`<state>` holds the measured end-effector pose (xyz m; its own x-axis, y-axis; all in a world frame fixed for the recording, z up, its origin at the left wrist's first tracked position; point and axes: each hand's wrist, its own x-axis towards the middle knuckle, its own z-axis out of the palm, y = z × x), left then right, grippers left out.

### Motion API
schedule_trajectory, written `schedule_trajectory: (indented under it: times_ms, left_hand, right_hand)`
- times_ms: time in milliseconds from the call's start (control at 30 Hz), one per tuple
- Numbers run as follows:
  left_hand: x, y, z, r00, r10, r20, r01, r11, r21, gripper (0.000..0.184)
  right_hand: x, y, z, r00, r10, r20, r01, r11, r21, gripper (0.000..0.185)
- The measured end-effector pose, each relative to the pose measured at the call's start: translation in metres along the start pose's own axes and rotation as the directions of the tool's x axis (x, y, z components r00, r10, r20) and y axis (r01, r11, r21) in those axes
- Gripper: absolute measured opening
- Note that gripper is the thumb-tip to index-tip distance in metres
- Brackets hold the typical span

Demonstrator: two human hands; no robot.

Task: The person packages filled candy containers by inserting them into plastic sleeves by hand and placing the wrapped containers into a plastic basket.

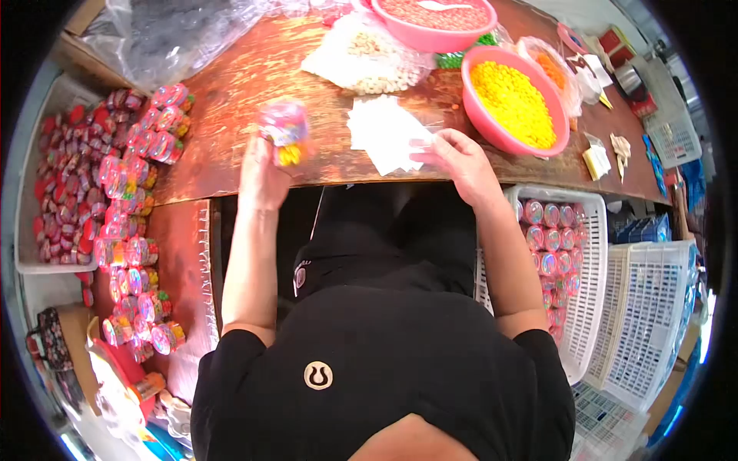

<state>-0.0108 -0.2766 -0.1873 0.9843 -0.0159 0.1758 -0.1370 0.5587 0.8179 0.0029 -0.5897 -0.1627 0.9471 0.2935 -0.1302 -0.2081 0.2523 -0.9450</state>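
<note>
My left hand (264,170) is closed around a small clear jar (284,131) with a pink printed wrap and yellow contents low in it. The jar is held above the table's front edge and is slightly blurred. At the right edge of a loose pile of white paper sheets (380,134), my right hand (463,163) has its thumb and fingers pinched together on a sheet. Its fingertips are partly smeared by motion.
A pink basin of yellow pieces (470,100) stands right of the papers. Behind them lie a bag of pale pieces (365,58) and another pink basin (400,34). Filled jars (127,250) are stacked at left; a white crate (592,261) of jars sits at right.
</note>
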Motion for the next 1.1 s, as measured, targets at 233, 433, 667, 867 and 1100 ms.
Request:
schedule_trajectory:
  times_ms: [233, 433, 667, 867, 1100]
  left_hand:
    - [-0.026, -0.017, 0.061, 0.944, -0.188, 0.27, 0.256, 0.935, -0.245, 0.068]
    - [-0.029, -0.018, 0.062, 0.942, -0.185, 0.281, 0.214, 0.974, -0.078, 0.08]
    - [-0.026, -0.022, 0.07, 0.948, -0.166, 0.27, 0.179, 0.984, -0.024, 0.094]
    - [-0.021, -0.025, 0.072, 0.948, -0.165, 0.271, 0.19, 0.979, -0.068, 0.096]
    - [-0.023, -0.026, 0.09, 0.944, -0.23, 0.238, 0.227, 0.973, 0.04, 0.086]
  right_hand:
    - [0.001, -0.017, 0.008, 0.994, 0.035, 0.103, -0.024, 0.995, -0.101, 0.023]
    - [-0.008, -0.038, 0.016, 0.979, 0.036, 0.202, -0.061, 0.991, 0.12, 0.023]
    - [-0.009, -0.048, 0.017, 0.945, 0.016, 0.326, 0.036, 0.987, -0.153, 0.021]
    - [-0.019, -0.055, 0.02, 0.966, 0.105, 0.237, -0.088, 0.993, -0.08, 0.019]
    - [-0.024, -0.041, 0.027, 0.955, -0.021, 0.296, 0.061, 0.99, -0.125, 0.023]
